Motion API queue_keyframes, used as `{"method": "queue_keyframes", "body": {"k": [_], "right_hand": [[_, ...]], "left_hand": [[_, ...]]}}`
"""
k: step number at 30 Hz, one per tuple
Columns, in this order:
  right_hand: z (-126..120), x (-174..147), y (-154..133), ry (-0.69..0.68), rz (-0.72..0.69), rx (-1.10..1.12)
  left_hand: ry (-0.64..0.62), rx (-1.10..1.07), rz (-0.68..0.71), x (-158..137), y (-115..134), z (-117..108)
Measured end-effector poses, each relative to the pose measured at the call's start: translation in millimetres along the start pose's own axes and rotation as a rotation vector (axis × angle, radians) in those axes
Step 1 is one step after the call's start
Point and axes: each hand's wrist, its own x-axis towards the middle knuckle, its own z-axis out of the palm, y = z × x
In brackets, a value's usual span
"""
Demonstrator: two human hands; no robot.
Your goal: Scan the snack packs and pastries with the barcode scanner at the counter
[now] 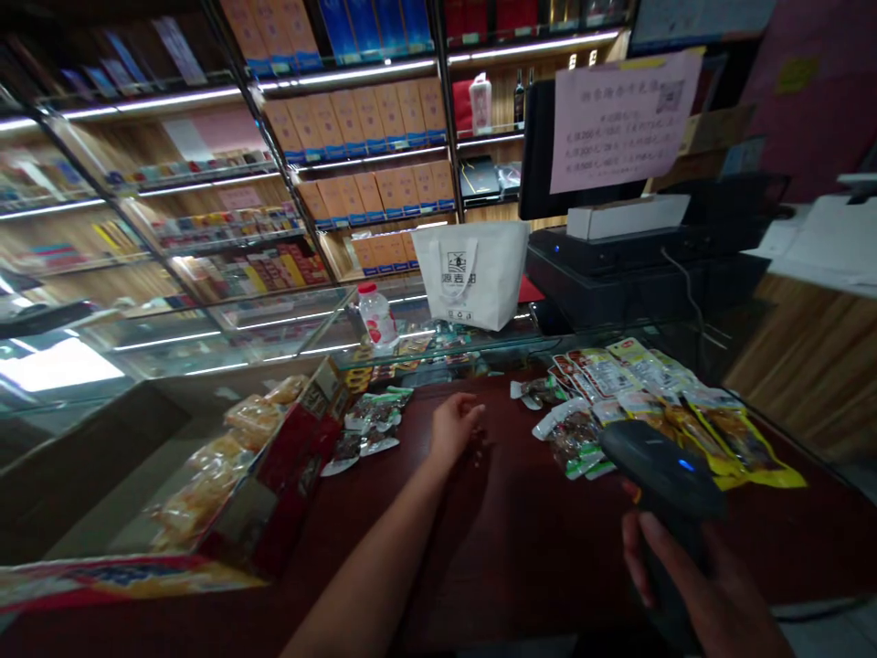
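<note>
My right hand (692,567) is wrapped round the handle of a dark barcode scanner (661,471) with a small blue light on top. The scanner's head points left, over the edge of several snack packets. My left hand (458,428) hovers low over the dark red counter (507,521), its fingers loosely curled and somewhat apart, with nothing visible in them. Left of it lie small vacuum-packed snack bags (374,420). Similar small bags (575,439) lie to its right, beside yellow snack packets (733,439) and white-and-red packets (603,370).
An opened carton (274,512) with wrapped buns (226,457) stands at the left. Behind the glass edge are a red-capped bottle (376,315) and a white tote bag (472,274). A monitor with a pink sign (623,119) stands back right. Stocked shelves (363,119) line the wall.
</note>
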Motion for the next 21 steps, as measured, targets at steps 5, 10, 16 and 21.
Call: {"method": "queue_keyframes", "body": {"k": [5,10,16,21], "right_hand": [[13.7,1.5,-2.3,-0.008,-0.013,0.061],[28.3,-0.5,-16.4,-0.019,-0.051,0.094],[33.4,-8.3,-25.0,0.011,-0.081,0.103],[30.0,-8.6,-23.9,0.029,-0.041,0.069]], "left_hand": [[0.262,0.307,0.128,-2.5,-9.1,-104.8],[0.292,0.993,0.12,8.4,-26.4,-159.2],[0.183,1.136,0.041,12.0,-30.3,-150.3],[0.123,0.943,0.272,26.3,-16.6,-93.7]]}}
